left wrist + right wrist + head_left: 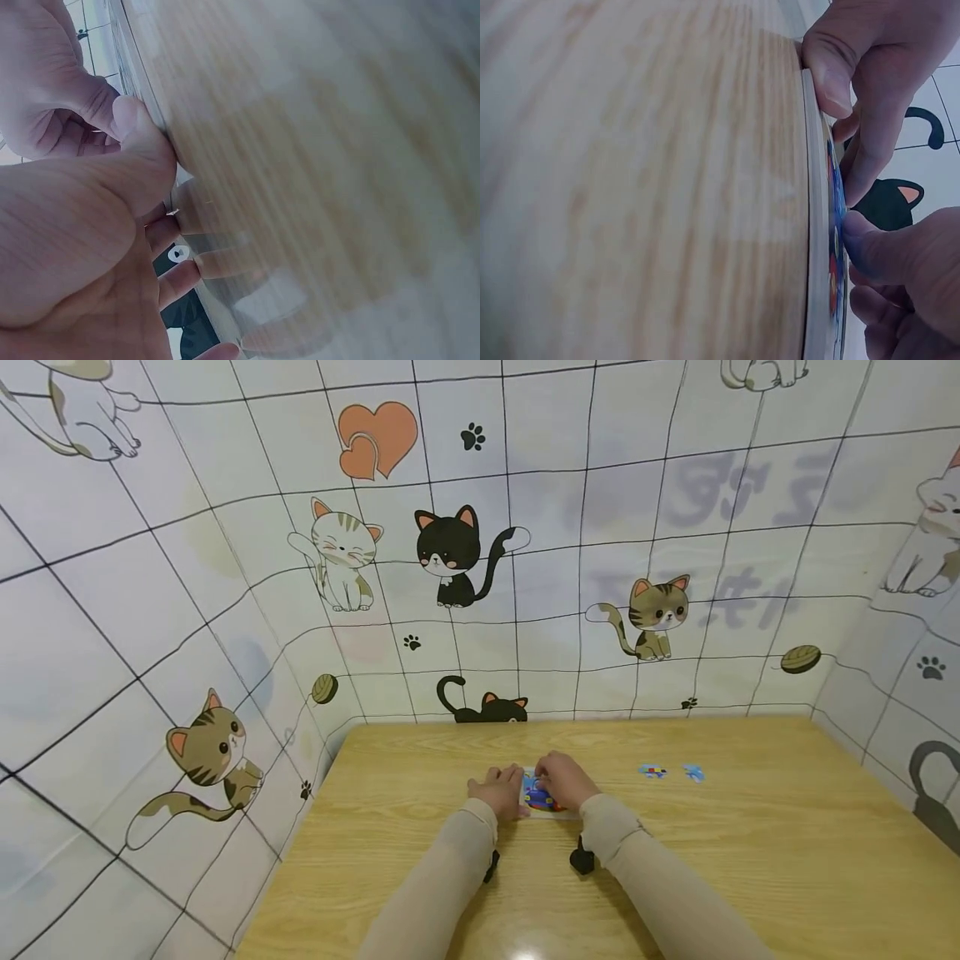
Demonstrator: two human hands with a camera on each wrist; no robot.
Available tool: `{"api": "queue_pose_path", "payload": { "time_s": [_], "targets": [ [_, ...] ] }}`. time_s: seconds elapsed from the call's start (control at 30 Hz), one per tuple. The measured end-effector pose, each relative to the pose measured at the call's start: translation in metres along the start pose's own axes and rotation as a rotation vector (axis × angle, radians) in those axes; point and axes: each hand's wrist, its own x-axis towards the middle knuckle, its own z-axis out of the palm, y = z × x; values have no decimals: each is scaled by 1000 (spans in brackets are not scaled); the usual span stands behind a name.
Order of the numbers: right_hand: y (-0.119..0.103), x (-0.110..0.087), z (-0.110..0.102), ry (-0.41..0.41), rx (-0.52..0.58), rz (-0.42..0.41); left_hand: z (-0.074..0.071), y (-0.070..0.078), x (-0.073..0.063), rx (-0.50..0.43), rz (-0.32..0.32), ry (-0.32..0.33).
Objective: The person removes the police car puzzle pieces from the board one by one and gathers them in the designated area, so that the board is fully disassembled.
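Observation:
A small jigsaw puzzle (538, 797) in a pale tray (819, 225) lies on the table, its picture mostly blue with some red and yellow. At its left side rests my left hand (501, 792), fingers spread; in the right wrist view its thumb (834, 90) sits at the tray's near edge. My right hand (567, 783) leans over the puzzle from the right with bent fingers. Its thumb (881, 244) touches the picture in the right wrist view. Whether these fingertips pinch a piece I cannot tell; the hand hides the spot.
Two loose jigsaw pieces lie apart to the right, one multicoloured piece (653, 771) and one light blue piece (693, 772). The wooden table (750, 843) meets a cat-patterned wall covering (555, 652) at the back and left. Black wrist gear (582, 860) hangs below the right sleeve.

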Motion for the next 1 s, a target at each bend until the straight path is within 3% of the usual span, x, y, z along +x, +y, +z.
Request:
{"api": "queue_pose_path", "payload": {
  "time_s": [0.2,0.37,0.7,1.0],
  "targets": [
    [1,1,4,25,-73,-35,12,-5,9,10,-9,32],
    [4,2,6,29,-76,-27,4,0,2,1,-4,-13],
    [12,8,7,29,-60,-93,1,2,1,11,-11,-12],
    [12,7,-2,-4,60,-113,9,-1,14,35,-9,-9]
  ]
}}
